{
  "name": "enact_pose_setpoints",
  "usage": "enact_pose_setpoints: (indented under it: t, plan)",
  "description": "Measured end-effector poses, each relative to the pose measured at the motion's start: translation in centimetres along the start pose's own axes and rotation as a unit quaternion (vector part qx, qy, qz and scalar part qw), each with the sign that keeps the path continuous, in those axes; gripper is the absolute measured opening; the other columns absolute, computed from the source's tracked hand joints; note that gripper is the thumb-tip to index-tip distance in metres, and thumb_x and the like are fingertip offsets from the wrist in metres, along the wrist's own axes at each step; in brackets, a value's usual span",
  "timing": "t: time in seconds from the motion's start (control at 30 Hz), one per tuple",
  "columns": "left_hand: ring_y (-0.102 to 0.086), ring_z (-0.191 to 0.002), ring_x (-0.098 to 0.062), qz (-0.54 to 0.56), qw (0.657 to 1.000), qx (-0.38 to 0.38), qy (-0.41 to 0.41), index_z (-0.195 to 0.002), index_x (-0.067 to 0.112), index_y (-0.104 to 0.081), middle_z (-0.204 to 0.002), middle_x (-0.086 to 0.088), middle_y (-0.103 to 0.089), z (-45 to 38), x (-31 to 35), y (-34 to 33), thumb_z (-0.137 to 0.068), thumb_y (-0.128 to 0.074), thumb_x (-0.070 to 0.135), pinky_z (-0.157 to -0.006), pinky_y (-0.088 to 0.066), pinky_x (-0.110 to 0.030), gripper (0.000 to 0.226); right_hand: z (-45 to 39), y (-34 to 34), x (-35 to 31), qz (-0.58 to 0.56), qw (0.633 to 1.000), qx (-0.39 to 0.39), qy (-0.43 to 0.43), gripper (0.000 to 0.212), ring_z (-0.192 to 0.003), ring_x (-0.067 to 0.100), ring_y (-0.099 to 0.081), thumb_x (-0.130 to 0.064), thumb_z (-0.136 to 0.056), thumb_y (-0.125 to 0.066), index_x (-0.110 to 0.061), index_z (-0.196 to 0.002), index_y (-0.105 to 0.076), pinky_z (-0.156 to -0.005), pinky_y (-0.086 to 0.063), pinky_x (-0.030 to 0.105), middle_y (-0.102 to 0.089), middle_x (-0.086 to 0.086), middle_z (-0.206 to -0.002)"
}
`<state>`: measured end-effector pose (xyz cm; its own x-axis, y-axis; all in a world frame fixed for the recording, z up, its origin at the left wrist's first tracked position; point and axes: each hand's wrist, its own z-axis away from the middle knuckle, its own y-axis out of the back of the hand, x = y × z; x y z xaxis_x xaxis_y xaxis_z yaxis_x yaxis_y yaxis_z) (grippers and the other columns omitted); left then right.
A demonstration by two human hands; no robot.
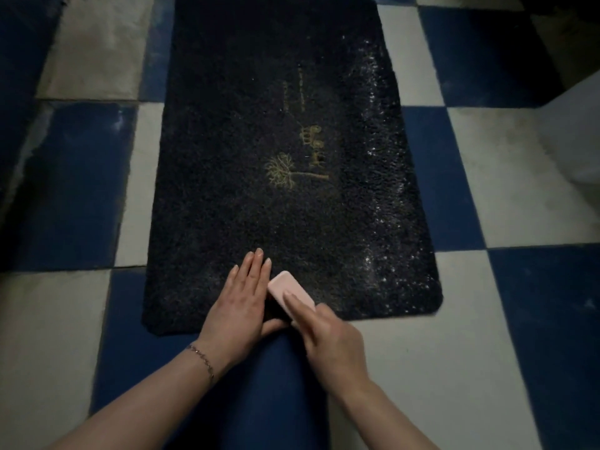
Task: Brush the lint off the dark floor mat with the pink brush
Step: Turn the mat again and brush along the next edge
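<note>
A dark shaggy floor mat (253, 177) lies lengthwise on the tiled floor, with a gold tree and lettering printed near its middle. Pale lint specks dot its right side and near right corner. My left hand (242, 303) lies flat on the mat's near edge, fingers straight and together. Just right of it, my right hand (328, 336) grips the pink brush (287, 289), index finger laid along its top. The brush rests on the mat close to the near edge, touching my left fingers. Its bristles are hidden underneath.
Blue and white checkered tiles (506, 190) surround the mat. A pale rounded object (574, 131) stands at the right edge. A bracelet sits on my left wrist (203, 358). The room is dim.
</note>
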<state>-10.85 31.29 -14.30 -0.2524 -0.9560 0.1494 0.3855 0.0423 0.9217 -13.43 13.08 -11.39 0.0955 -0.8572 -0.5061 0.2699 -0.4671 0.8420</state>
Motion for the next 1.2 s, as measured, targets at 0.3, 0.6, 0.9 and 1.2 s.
enact_pose_setpoints:
  t: [0.3,0.6,0.9,1.2]
  plan:
    - [0.011,-0.148,-0.026,-0.017,1.0,0.006,0.016,-0.153,0.002,-0.003,-0.161,-0.017,0.008,0.0,-0.1,0.0,-0.083,-0.013,0.079,-0.119,-0.001,-0.04,0.104,3.1,4.5,9.0,-0.009,0.991,0.057,-0.118,0.061,-0.076,0.019,-0.064,-0.031,-0.086,-0.063,-0.062,-0.13,-0.033,-0.057,-0.051,0.035,-0.064,-0.006,-0.097]
    - [0.036,-0.139,-0.023,0.055,0.997,-0.038,0.031,-0.148,0.007,0.024,-0.15,-0.011,0.04,1.6,4.1,1.1,-0.099,-0.031,0.056,-0.118,0.017,-0.038,0.088,1.7,0.1,1.1,-0.079,0.995,0.04,-0.055,0.051,-0.089,0.007,-0.06,-0.037,-0.09,-0.056,-0.064,-0.127,-0.035,-0.071,-0.048,0.025,-0.062,-0.011,-0.105]
    - [0.01,-0.148,-0.026,0.012,0.999,-0.01,0.03,-0.153,0.001,-0.003,-0.161,-0.017,0.006,1.8,2.9,-1.0,-0.087,-0.014,0.07,-0.121,-0.003,-0.043,0.096,1.1,3.5,6.7,-0.005,0.996,0.043,-0.075,0.062,-0.067,0.018,-0.062,-0.035,-0.088,-0.061,-0.063,-0.131,-0.026,-0.051,-0.046,0.034,-0.059,-0.005,-0.087]
    - [-0.014,-0.147,-0.029,0.022,0.997,0.034,0.065,-0.149,0.0,-0.027,-0.159,-0.019,-0.017,2.1,1.3,-0.6,-0.086,-0.025,0.069,-0.114,-0.015,-0.045,0.094,2.2,4.9,6.9,-0.046,0.986,0.1,-0.123,0.059,-0.072,0.012,-0.059,-0.025,-0.086,-0.064,-0.055,-0.13,-0.04,-0.056,-0.046,0.029,-0.062,-0.01,-0.096]
